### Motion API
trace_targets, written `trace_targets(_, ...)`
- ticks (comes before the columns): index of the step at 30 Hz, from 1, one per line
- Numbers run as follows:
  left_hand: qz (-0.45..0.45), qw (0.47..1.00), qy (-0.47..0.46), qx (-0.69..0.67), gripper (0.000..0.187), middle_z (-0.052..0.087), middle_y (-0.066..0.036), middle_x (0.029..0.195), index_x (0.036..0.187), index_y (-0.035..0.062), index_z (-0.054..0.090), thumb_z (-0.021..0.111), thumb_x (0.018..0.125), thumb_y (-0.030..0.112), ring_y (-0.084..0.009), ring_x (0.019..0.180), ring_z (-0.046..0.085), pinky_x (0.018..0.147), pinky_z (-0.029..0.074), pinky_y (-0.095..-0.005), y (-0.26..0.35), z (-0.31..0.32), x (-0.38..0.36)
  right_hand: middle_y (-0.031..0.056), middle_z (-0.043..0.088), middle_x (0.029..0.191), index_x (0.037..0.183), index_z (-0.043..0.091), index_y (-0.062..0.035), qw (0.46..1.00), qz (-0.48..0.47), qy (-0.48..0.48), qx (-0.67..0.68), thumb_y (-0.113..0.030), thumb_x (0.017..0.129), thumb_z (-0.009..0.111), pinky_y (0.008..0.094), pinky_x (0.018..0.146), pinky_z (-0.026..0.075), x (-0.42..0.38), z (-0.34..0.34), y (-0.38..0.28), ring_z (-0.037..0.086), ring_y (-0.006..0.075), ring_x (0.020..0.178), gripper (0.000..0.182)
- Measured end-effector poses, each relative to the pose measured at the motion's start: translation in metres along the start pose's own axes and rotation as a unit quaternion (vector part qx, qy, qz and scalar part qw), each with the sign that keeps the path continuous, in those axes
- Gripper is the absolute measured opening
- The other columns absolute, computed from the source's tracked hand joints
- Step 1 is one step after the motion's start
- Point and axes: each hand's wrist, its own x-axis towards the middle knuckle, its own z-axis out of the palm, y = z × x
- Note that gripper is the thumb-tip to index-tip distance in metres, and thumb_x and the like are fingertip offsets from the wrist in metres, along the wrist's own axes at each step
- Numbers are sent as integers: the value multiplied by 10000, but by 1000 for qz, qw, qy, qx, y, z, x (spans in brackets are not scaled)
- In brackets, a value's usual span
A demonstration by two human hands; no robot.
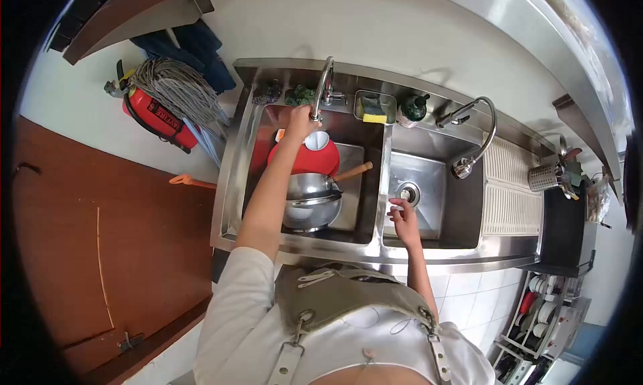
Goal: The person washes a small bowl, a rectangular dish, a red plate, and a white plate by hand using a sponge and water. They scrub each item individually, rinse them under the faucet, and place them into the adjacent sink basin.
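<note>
- Left hand [307,122]: reached forward over the left basin [349,207], its fingers bent around the spout end of the left faucet [326,77]; the fingertips were partly hidden, and their exact closure could not be told.
- Left faucet: stood at the back ledge, its curved neck arching down towards the left basin.
- Right hand [404,221]: hung above the near-left part of the right basin [434,204], just beside the drain [408,195] in this view; its fingers were parted, loosely bent, and held nothing.
- Left basin: contained a steel saucepan [308,184] with a wooden handle [353,171] pointing right, a steel bowl [311,217] at its near side, a red vessel [325,160] behind it, and a small white dish [317,141] near the spout.
- Back ledge: bore a yellow sponge [374,117] in a caddy and, to its right, a dark green bottle [412,109].
- Right faucet [494,123]: arched over the right basin.
- Ribbed drainboard [512,207]: lay right of the right basin, with a perforated utensil holder [542,177] at its far right side.
</note>
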Motion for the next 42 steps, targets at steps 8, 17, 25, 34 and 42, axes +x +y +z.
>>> trace_targets(8,9,997,-14,72,353,618,-113,856,895,108,643,773,566,116,-280,817,603,712,462,-391,-20,-6,1,133,601,931,1043,548,-18,1000,-5,3,-16,-61,847,492,300,640,476,-9,-1,10,626,197,742,209)
trace_targets(17,-28,997,-25,75,348,623,-101,886,915,140,649,764,588,117,-287,844,602,740,466,-396,-27,-13,4,150,603,928,1046,546,-19,999,-9,9,-32,-67,841,507,312,650,481,-13,1,12,637,218,762,215)
trace_targets(25,-27,996,-22,87,337,618,-125,867,897,112,646,759,580,89,-302,836,600,742,468,-394,-21,-18,7,163,598,931,1038,551,-21,998,-18,9,-54,-65,832,518,317,650,483,-16,2,5,634,225,748,213)
trace_targets(34,-40,996,-42,66,362,621,-134,864,892,102,646,777,555,103,-303,832,602,739,469,-393,-36,-18,11,163,596,934,1042,552,-20,998,-25,1,-60,-74,829,520,319,657,481,-13,1,1,629,226,723,222)
trace_targets(42,0,993,-53,105,360,645,-104,771,899,90,664,770,556,65,-209,704,624,671,478,-324,-26,-34,11,173,597,952,1040,555,-24,998,-28,3,-64,-84,831,518,326,671,482,-13,4,5,629,236,715,221)
